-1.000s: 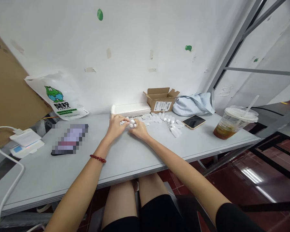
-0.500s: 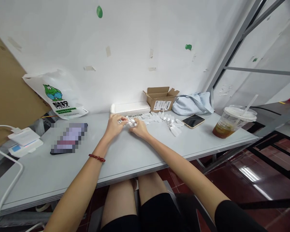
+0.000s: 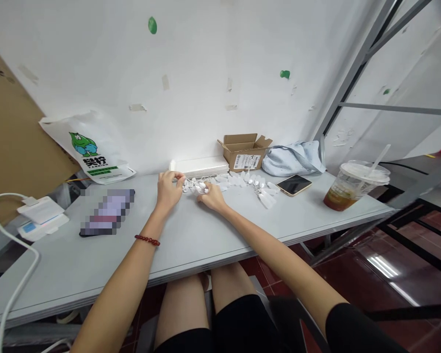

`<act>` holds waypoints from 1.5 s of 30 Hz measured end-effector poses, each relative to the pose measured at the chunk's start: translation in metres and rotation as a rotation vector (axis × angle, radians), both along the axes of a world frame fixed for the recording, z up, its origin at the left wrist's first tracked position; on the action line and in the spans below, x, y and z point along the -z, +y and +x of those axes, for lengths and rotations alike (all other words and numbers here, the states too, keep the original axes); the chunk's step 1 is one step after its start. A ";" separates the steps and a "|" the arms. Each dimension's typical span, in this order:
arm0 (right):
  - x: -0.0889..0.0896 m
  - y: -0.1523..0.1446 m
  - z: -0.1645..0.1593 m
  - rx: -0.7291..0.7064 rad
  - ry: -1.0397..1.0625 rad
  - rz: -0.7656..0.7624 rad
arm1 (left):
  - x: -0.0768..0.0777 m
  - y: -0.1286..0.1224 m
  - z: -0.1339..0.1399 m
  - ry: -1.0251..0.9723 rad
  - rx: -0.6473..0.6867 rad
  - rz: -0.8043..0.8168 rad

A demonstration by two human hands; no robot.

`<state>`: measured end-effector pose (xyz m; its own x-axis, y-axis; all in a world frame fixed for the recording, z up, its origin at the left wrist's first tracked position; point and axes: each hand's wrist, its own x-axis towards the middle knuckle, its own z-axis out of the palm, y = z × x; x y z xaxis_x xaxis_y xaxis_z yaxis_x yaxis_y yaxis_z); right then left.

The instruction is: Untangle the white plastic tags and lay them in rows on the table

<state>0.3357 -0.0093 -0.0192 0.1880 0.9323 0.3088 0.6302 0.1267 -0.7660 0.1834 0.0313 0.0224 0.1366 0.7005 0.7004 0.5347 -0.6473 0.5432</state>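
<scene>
My left hand (image 3: pixel 170 191) is over the middle of the table, its thumb and forefinger bent together beside a bunch of small white pieces with thin cord (image 3: pixel 195 186). Whatever is between those fingertips is too small to make out. On the bunch's right side, my right hand (image 3: pixel 212 197) has its thumb and fingers closed on one of the white pieces. More flat, whitish, tag-like pieces (image 3: pixel 238 179) lie in a loose row to the right, and one larger translucent piece (image 3: pixel 266 199) sits nearest me.
Behind the hands are a white stack (image 3: pixel 202 165), an open cardboard box (image 3: pixel 247 153) and a pale blue cloth bag (image 3: pixel 294 158). A phone (image 3: pixel 294 185) and a drink cup (image 3: pixel 347 189) stand right. Leftward lie a blurred phone (image 3: pixel 108 212), a plastic bag (image 3: pixel 91 152) and a white charger (image 3: pixel 42 215).
My left hand has drawn away to the left from the white bunch, widening the gap between my hands. The right hand stays almost in place. The view has shifted slightly.
</scene>
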 end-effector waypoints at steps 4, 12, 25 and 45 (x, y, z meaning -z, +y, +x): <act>0.002 -0.001 -0.001 -0.010 -0.016 0.023 | 0.006 -0.014 0.012 0.118 0.128 0.043; 0.004 0.000 -0.002 0.014 -0.113 0.036 | 0.015 -0.018 0.023 0.208 0.170 0.068; 0.004 0.005 -0.001 0.018 -0.111 0.001 | 0.010 -0.011 0.021 -0.007 0.055 -0.005; -0.002 0.001 0.013 -0.110 0.033 0.001 | 0.014 -0.006 0.003 -0.046 0.379 -0.525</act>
